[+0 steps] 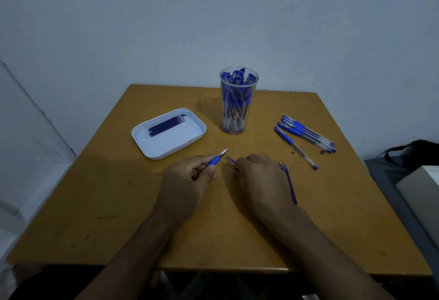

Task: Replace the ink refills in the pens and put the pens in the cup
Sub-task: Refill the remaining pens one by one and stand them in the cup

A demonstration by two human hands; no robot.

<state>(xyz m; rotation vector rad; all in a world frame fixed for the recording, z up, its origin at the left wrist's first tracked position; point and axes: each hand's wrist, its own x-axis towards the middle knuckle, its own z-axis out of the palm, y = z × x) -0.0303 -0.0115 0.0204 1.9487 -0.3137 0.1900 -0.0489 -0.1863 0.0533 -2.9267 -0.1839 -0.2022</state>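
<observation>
- Head view: the left hand (190, 178) gripped a blue pen (217, 159), tip toward the clear cup (238, 100).
- The right hand (259, 176) pinched a thin refill (231, 159) beside spent refills (288, 181).
- Fresh refills (166, 126) lay in the white tray (152, 150); spare pens (304, 136) lay to the cup's right.

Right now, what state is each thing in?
left hand: grips a pen, tip out
right hand: pinches a refill
cup: upright, holding pens
tray: holds refills
loose pens: lying on the table
</observation>
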